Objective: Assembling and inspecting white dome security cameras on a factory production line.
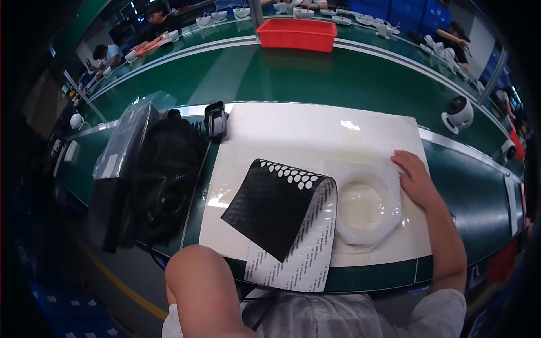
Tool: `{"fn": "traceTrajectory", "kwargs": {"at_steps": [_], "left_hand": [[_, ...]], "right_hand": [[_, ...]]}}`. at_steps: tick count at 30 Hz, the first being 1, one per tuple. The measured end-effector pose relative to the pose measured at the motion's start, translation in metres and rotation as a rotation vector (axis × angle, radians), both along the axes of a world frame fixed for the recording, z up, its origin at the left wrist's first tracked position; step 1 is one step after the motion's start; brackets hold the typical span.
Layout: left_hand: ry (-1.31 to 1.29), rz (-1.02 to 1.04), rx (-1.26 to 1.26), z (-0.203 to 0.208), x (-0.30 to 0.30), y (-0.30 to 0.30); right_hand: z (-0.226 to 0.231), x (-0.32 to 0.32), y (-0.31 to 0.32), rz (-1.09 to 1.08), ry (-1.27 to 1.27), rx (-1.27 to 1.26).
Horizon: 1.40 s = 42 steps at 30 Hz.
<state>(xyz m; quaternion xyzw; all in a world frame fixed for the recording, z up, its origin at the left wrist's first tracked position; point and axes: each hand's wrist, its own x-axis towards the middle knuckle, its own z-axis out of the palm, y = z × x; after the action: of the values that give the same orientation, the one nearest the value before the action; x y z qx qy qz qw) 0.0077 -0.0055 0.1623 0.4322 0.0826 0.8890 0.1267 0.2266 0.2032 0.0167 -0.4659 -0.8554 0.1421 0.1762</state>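
My right hand rests flat on the white mat, its fingers on the edge of a clear plastic film over a white octagonal part. A black sheet of small round pads with white dots lies curled just left of that part, its white backing strip hanging over the near table edge. My left hand is hidden; only the left upper arm shows at the lower edge, near the sheet's corner.
A black bag and a grey plastic-wrapped pack sit left of the mat, with a small black tray behind. A red bin stands on the green conveyor. A white round device is at right. Other people work at the back.
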Motion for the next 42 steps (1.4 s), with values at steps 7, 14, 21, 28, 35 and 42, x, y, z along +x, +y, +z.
{"fn": "traceTrajectory", "kwargs": {"at_steps": [7,14,21,28,35,42], "left_hand": [[0.035,-0.154,0.197,-0.006,-0.012,-0.001],[0.066,-0.31,0.389,-0.01,-0.022,-0.004],[0.093,-0.451,0.58,-0.013,-0.041,-0.008],[0.116,-0.596,0.767,-0.003,-0.052,0.008],[1.16,-0.734,0.286,0.023,-0.088,0.062],[1.105,-0.792,0.273,0.008,-0.082,0.042]], "right_hand": [[0.0,0.0,-0.001,0.008,0.013,-0.004],[-0.001,0.001,0.001,0.003,-0.005,0.009],[0.001,-0.002,0.0,0.003,-0.012,0.006],[-0.003,0.001,0.001,0.0,-0.005,0.02],[-0.005,-0.001,0.002,0.007,0.004,-0.009],[-0.004,0.003,0.002,0.017,-0.002,0.002]]}}
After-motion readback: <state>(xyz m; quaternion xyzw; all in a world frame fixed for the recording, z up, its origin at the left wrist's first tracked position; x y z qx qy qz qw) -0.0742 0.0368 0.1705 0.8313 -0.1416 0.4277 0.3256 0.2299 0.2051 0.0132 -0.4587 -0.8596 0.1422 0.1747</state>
